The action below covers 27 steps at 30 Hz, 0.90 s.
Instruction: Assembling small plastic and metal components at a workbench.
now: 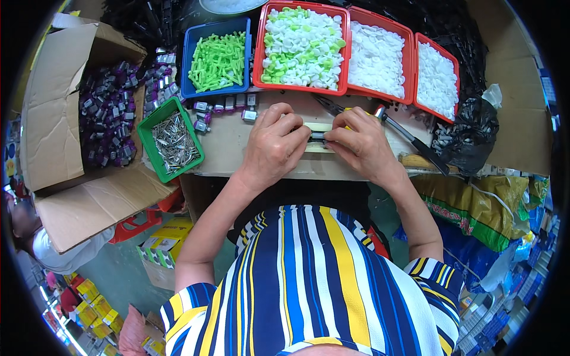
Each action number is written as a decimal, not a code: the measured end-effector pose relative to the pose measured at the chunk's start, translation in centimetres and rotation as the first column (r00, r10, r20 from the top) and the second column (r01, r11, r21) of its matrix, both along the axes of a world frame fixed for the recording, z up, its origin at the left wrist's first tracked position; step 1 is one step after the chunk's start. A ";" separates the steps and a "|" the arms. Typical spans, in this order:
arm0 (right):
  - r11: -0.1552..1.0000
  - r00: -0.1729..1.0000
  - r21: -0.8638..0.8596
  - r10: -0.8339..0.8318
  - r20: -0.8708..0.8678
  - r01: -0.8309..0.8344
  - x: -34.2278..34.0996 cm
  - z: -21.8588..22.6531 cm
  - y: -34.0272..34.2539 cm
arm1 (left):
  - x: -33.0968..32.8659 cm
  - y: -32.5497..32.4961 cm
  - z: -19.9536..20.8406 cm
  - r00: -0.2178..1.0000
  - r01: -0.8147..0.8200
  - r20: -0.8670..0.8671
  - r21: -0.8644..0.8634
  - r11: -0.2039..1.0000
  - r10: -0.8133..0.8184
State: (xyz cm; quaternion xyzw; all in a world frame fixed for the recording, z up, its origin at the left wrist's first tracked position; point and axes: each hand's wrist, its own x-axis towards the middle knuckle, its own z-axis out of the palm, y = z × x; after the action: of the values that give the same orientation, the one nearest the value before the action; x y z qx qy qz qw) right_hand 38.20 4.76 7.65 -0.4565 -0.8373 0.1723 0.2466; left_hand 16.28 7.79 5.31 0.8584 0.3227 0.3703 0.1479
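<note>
Both hands meet at the near edge of the work table. My left hand (pixel 273 145) has its fingers pinched at the left end of a small black-and-silver part (pixel 318 136). At the other end, the fingertips of my right hand (pixel 363 141) are closed on the same part. It lies across a pale cream block (pixel 319 149), which shows between the hands above and below it. My fingers hide both ends of the part, so its exact kind is not clear. Just beyond my right hand lie pliers (pixel 328 105) and a black-handled hammer (pixel 415 142).
Left are a green tray (pixel 200 157) of metal pieces and a carton (pixel 56 113) of purple-and-silver parts. Behind stand a blue tray (pixel 185 62) of green plastic pieces and red trays (pixel 259 53) of white and green caps. A black plastic bag (pixel 475 139) sits right.
</note>
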 end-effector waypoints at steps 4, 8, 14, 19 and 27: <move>1.000 1.000 -0.015 0.005 -0.005 -0.005 0.0 0.0 0.0 | -0.4 0.1 0.4 1.000 -0.013 0.020 -0.029 1.000 0.014; 1.000 1.000 -0.024 0.007 0.001 -0.007 0.1 0.0 0.0 | -2.0 -0.4 0.6 0.995 -0.099 0.031 -0.037 0.994 0.100; 0.998 0.999 -0.050 -0.037 0.015 0.038 -0.3 0.6 0.0 | -2.8 -2.9 -0.2 0.993 -0.114 -0.012 0.046 0.992 0.115; 0.999 1.000 0.049 0.004 0.010 -0.004 -1.7 -0.1 0.7 | -1.9 -3.6 -1.7 0.992 -0.112 -0.044 0.143 0.983 0.119; 0.990 0.998 0.131 -0.051 0.040 0.045 -0.3 1.1 1.6 | -1.9 -3.5 -1.4 0.993 -0.102 -0.038 0.138 0.985 0.108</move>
State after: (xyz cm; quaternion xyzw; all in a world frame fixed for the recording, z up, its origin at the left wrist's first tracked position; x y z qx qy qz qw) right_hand 37.85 6.35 8.71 -0.4632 -0.8407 0.1014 0.2616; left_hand 14.43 4.26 3.89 0.8565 0.3448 0.3790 0.0620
